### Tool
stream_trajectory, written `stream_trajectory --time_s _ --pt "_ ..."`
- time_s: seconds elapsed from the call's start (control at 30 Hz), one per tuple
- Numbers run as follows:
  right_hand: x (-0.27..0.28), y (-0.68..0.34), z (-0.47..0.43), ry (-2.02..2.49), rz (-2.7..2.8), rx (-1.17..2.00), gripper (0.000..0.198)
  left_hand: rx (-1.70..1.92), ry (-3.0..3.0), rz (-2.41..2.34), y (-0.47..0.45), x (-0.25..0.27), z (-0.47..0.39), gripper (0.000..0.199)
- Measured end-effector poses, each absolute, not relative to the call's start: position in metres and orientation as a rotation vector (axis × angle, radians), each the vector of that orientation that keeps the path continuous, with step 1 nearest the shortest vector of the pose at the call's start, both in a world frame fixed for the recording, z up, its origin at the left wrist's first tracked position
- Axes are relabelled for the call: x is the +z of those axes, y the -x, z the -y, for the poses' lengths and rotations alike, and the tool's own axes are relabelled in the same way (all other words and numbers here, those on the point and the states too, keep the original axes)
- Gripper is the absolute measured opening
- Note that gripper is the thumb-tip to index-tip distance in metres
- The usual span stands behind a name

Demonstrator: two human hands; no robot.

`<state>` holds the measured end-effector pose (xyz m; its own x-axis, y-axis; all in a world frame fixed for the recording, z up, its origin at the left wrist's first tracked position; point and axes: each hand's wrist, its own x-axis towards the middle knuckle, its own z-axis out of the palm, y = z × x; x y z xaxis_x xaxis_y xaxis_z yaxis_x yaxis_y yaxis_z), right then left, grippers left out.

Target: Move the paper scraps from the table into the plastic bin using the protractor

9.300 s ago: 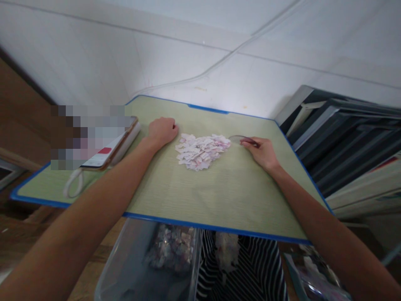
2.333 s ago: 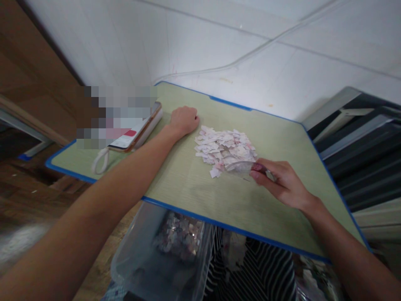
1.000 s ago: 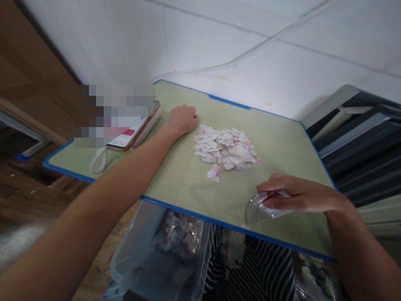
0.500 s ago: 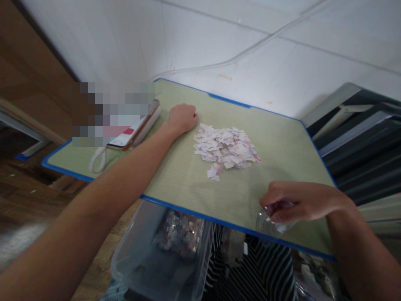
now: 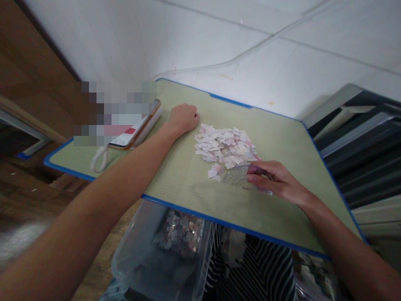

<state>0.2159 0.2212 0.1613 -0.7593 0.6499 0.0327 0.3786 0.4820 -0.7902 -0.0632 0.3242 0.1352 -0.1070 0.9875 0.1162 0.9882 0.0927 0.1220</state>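
"What's at the left of the frame?"
"A phone (image 5: 128,137), partly blurred out. Right of it, upper middle, the left hand (image 5: 184,118) rests on the green surface (image 5: 184,179), fingers curled into a fist."
"And past that?"
"A heap of paper scraps (image 5: 225,144) mid-frame, a small clump (image 5: 214,172) just below it. Then a clear protractor (image 5: 235,176), right of centre, gripped by the right hand (image 5: 277,179), thumb against fingers."

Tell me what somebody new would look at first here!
Probably the heap of white paper scraps in the middle of the green table. Next, the see-through protractor in the right hand, beside the heap. Below the table's near edge, a clear bin holds something shiny.
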Motion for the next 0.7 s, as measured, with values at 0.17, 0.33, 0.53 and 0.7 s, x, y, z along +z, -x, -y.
stream_trajectory --time_s 0.17,0.33,0.53,0.7 --pt "0.1605 -0.2125 -0.2207 0.870 2.453 1.102 0.027 -0.253 2.104 2.306 0.0630 0.1357 -0.3238 0.049" --pt "0.1666 -0.2180 -0.2231 0.775 2.518 1.098 0.030 -0.238 2.103 2.322 0.0624 0.1368 -0.3234 0.050" --pt "0.1580 -0.2119 -0.2211 0.890 2.428 1.146 0.028 -0.222 2.100 2.316 0.0616 0.1378 -0.3222 0.049" --pt "0.1632 -0.2131 -0.2221 0.858 2.544 1.110 0.030 -0.202 2.097 2.313 0.0616 0.1380 -0.3217 0.050"
